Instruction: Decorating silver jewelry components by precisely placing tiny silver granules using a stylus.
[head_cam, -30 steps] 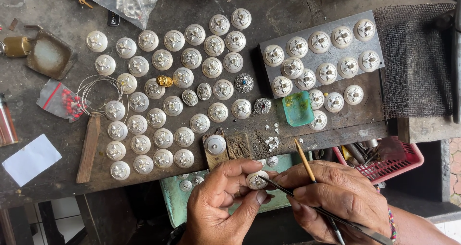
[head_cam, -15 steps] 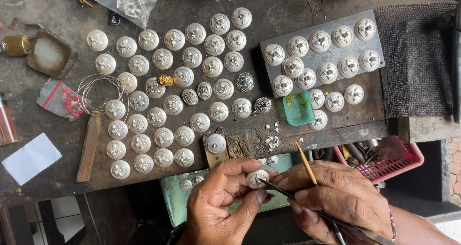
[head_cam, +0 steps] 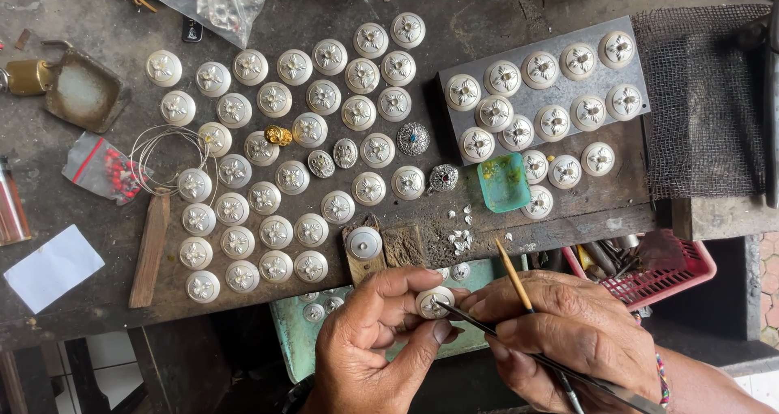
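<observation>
The disc (head_cam: 433, 302) — small, white, round — is sitting pinched between the left hand (head_cam: 377, 345)'s thumb and fingertips. The right hand (head_cam: 572, 341) is gripping tweezers (head_cam: 535, 357) and a thin brush (head_cam: 514, 276), the tweezer tips touching the disc. Beyond both hands, rows of discs (head_cam: 276, 187) are lying on the bench (head_cam: 65, 325).

on the grey metal plate (head_cam: 542, 98) in the upper right sat ten white round discs, with three more just below it. one teal dish (head_cam: 504, 182), one red basket (head_cam: 661, 274), one white paper slip (head_cam: 53, 266), two hands.
</observation>
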